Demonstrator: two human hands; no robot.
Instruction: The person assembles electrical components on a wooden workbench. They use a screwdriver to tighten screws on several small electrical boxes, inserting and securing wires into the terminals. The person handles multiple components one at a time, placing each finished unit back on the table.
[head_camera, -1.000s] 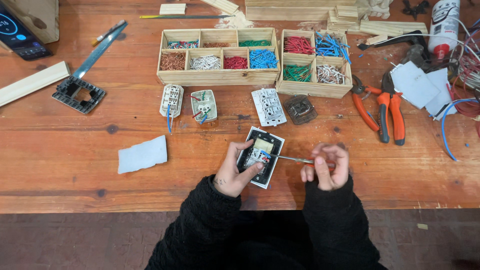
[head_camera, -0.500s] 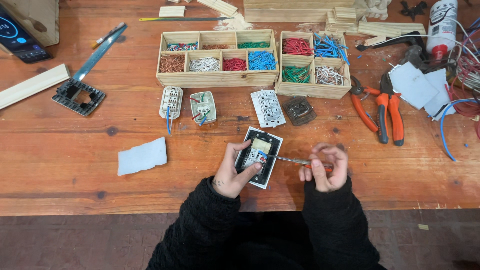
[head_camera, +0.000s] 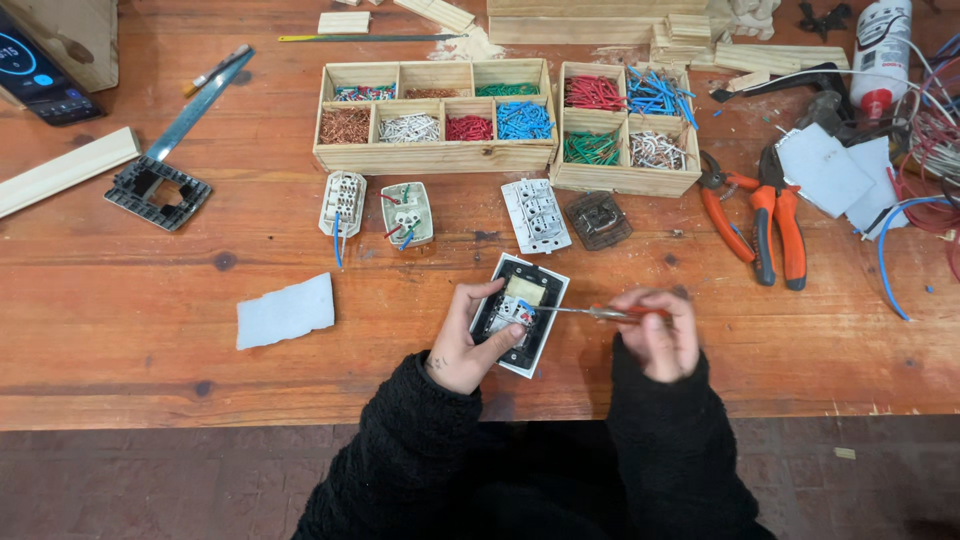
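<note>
A black-framed wall switch module (head_camera: 531, 290) lies back-up on the wooden workbench (head_camera: 120, 330), with short coloured wires at its terminals. My left hand (head_camera: 468, 340) grips its left edge, fingers curled over the frame. My right hand (head_camera: 655, 330) holds a thin screwdriver (head_camera: 580, 312) with an orange handle, its metal tip resting on the module's terminals. Both sleeves are black.
Two wooden compartment boxes (head_camera: 432, 150) (head_camera: 622, 175) hold sorted coloured wire pieces. Three switch modules (head_camera: 342, 202) (head_camera: 407, 212) (head_camera: 535, 215) and a dark part (head_camera: 598, 220) lie behind the hands. Orange pliers (head_camera: 760, 220) at right, white paper (head_camera: 286, 311) at left, black frame (head_camera: 158, 192), phone (head_camera: 40, 80).
My right hand has shifted slightly with the screwdriver, whose tip stays at the module's terminals. The left hand keeps its grip on the module.
</note>
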